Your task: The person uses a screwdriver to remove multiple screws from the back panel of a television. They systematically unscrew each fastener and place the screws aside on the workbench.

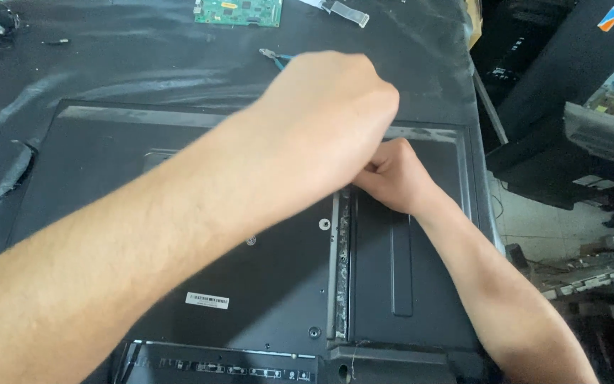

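The left hand was curled into a loose fist, knuckles up, its forearm crossing the whole view; whether it gripped anything underneath could not be told. The right hand was clenched just beside and slightly below it, fingers folded in against the top end of a narrow, scuffed metal strip that ran straight down from both hands; what those fingers pinched was hidden. The strip lay in a seam of the television back panel, a broad flat sheet of matte black metal dotted with small round screw points and carrying a white rectangular sticker below the left forearm. To the right of the strip sat a smoother black plastic cover with a long raised rib. The panel rested on a surface draped in wrinkled dark fabric. Beyond the left hand lay blue-handled cutters and, farther off, a green circuit board.
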